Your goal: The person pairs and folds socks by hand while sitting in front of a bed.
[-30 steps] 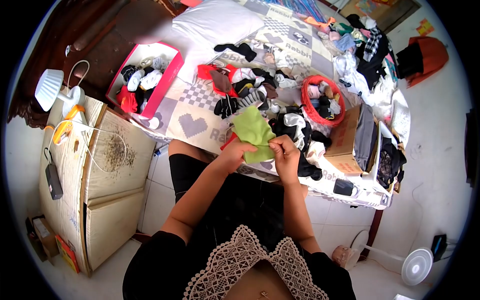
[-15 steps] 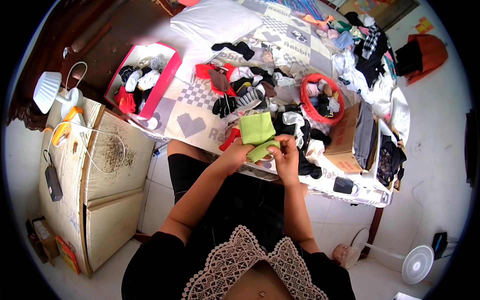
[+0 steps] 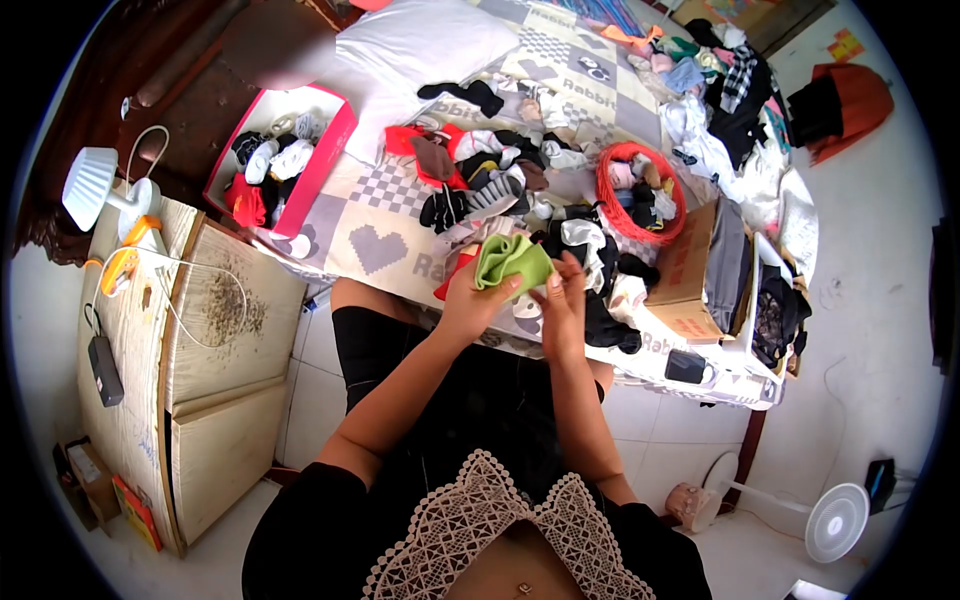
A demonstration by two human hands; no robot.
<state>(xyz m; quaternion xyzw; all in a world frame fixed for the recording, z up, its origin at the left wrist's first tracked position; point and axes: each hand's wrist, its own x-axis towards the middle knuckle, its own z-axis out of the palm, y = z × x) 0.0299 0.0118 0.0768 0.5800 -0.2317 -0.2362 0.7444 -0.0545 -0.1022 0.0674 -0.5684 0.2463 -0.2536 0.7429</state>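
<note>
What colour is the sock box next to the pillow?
The box is pink outside and white inside. The head view shows it best.

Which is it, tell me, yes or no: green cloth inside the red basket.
No, the left hand holds the green cloth outside that basket.

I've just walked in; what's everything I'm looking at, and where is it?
Bed: one, patterned white and grey, centre
Pillow: one, pale, far left on bed
Green cloth: one, between hands
Socks and small cloths: many, mixed colours, mid-bed
Basket: one, red, right of them
Open box: one, pink and white, bed's left side
Cardboard box: one, brown, bed's right side
Clothes heap: one, mixed colours, far right
Lamp: one, white, on cabinet
Cabinet: one, pale wood, left
Left hand: one, holding green cloth
Right hand: one, at its edge
</note>
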